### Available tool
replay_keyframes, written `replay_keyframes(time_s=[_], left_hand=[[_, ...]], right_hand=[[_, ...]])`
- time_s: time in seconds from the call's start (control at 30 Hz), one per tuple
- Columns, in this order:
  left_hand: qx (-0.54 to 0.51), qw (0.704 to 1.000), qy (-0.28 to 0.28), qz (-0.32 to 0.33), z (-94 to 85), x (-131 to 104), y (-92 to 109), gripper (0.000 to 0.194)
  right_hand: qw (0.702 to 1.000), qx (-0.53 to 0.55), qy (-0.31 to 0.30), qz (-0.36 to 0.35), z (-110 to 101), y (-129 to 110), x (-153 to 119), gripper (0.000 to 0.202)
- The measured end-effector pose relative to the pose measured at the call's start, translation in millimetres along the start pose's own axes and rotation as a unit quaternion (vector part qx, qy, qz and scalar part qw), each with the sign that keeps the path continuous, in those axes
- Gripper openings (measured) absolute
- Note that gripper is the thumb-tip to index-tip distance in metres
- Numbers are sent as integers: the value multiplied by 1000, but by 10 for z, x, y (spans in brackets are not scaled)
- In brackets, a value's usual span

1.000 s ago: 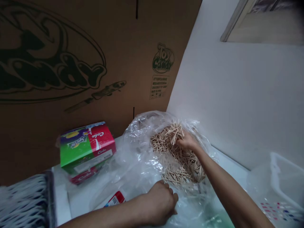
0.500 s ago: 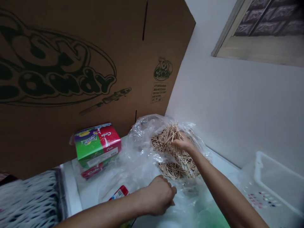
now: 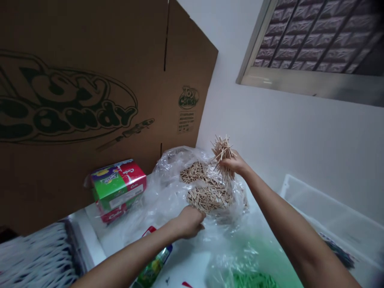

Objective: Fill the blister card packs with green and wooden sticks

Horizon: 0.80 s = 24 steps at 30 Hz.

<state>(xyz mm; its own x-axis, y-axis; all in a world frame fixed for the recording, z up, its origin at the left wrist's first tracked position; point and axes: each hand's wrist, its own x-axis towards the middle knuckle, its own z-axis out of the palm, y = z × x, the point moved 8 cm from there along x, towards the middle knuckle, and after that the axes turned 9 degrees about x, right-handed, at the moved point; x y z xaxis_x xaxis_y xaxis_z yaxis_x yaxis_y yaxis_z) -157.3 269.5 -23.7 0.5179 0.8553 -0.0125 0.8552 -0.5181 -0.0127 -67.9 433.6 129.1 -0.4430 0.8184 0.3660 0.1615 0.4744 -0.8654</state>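
Observation:
My right hand [image 3: 236,163] is closed around a thick bunch of thin, pale sticks [image 3: 222,151], raised above a clear plastic bag [image 3: 168,162]. Their ends fan out above and below the fist. Many more loose sticks [image 3: 207,199] lie in the bag, which is spread open on the white tabletop [image 3: 189,262]. At the bag's near edge, my left hand [image 3: 191,222] is closed, gripping the plastic; its fingertips are partly hidden. Below my left forearm lies a green and blue packet [image 3: 154,267] with a red part.
A large cardboard box [image 3: 99,160] stands behind the table at left. In front of it sits a shrink-wrapped Cola and Sprite box [image 3: 118,186]. A green-filled clear bag [image 3: 255,276] lies nearest me. At right is a white plastic basket [image 3: 330,204], by the wall.
My right hand has lifted up out of the pile with a bunch of sticks. The left hand stays closed at the bag's edge. The camera view has turned to the right.

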Motion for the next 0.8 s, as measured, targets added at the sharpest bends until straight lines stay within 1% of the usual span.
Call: replay_keyframes(time_s=[0.1, 0.2, 0.3, 0.37, 0.43, 0.5, 0.63, 0.73, 0.8], left_hand=[[11, 1000, 3, -16, -17, 20, 2, 21], [24, 1000, 8, -11, -83, 22, 73, 24], [29, 999, 25, 4, -210, -5, 215, 28], [25, 998, 54, 10, -319, -26, 351, 31], [20, 995, 97, 21, -431, -39, 542, 34], [12, 989, 141, 37, -519, -33, 791, 37], [-19, 978, 197, 73, -601, 74, 1349, 38], [-30, 972, 219, 85, -630, 247, 1688, 42], [-23, 970, 225, 85, -644, 386, 1863, 46]], right_hand=[[1000, 7, 27, -8, -296, -234, -195, 22], [998, 7, 63, -13, -661, -421, -474, 17], [994, -7, 110, -10, -1088, -596, -873, 17], [989, -22, 148, -4, -1392, -720, -1223, 19], [982, -37, 187, 6, -1695, -838, -1642, 21], [974, -47, 223, 19, -1982, -937, -2127, 22], [951, -91, 288, 71, -2498, -1027, -3271, 21], [924, -126, 339, 126, -2788, -1001, -4216, 15], [904, -145, 368, 163, -2881, -943, -4818, 14]])
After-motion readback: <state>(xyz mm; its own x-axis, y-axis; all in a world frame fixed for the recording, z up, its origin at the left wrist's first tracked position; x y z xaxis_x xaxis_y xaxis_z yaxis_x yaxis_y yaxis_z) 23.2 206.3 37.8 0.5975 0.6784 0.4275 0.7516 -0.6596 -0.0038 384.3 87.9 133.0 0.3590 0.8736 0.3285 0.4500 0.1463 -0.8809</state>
